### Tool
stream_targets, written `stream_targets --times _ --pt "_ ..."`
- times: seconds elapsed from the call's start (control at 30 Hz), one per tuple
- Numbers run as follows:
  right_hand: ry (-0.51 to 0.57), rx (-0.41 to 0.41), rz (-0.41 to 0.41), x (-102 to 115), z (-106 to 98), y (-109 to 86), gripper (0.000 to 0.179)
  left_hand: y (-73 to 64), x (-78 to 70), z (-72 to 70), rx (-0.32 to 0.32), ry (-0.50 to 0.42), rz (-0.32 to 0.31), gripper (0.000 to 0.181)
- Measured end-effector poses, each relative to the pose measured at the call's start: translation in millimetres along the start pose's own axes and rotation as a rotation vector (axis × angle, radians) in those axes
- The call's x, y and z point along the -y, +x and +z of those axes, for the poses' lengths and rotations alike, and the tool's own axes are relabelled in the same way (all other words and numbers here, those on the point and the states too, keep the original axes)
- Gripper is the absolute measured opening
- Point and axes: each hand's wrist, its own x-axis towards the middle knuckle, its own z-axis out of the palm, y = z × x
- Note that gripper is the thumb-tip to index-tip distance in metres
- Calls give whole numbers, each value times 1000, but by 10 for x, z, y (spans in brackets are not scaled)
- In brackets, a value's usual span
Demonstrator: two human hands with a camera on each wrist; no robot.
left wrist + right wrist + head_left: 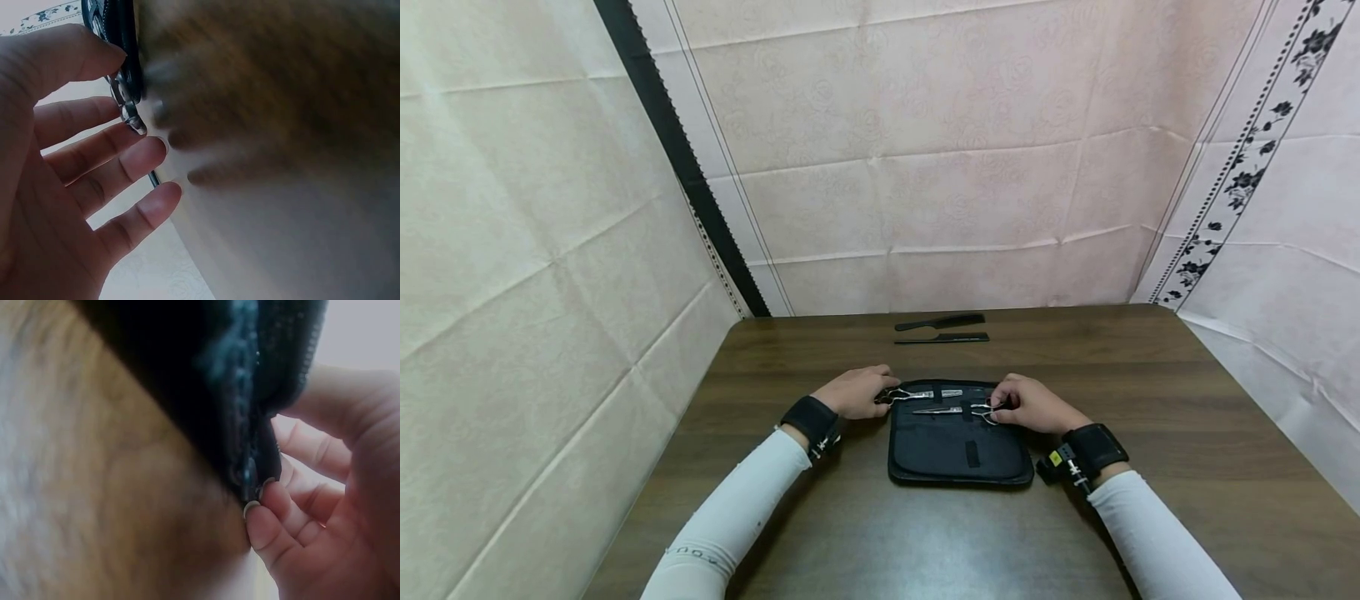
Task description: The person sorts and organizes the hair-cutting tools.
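Note:
A flat black zip case [958,457] lies on the wooden table with two pairs of metal scissors on its upper part. The upper scissors [942,393] point their blades right, and my left hand [856,393] pinches their finger rings at the case's left edge. In the left wrist view, the thumb and forefinger meet around a metal ring [128,111] while the other fingers spread. The lower scissors [938,410] point left; my right hand [1033,405] holds their rings by the right edge. In the right wrist view, the case edge [250,381] hides these scissors from sight.
Two black combs [953,320] lie beyond the case, near the table's back edge. Pale cloth [962,167] hangs behind the table and along both sides. Thin straps [972,454] cross the case's surface.

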Motion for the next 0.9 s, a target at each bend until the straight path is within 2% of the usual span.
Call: stream_targets --times 0.47,0.9 --pt "17 1 18 -19 -3 -11 6 11 10 14 -1 3 6 54" --pt "22 3 25 -28 6 6 7 18 9 16 -2 -60 23 52"
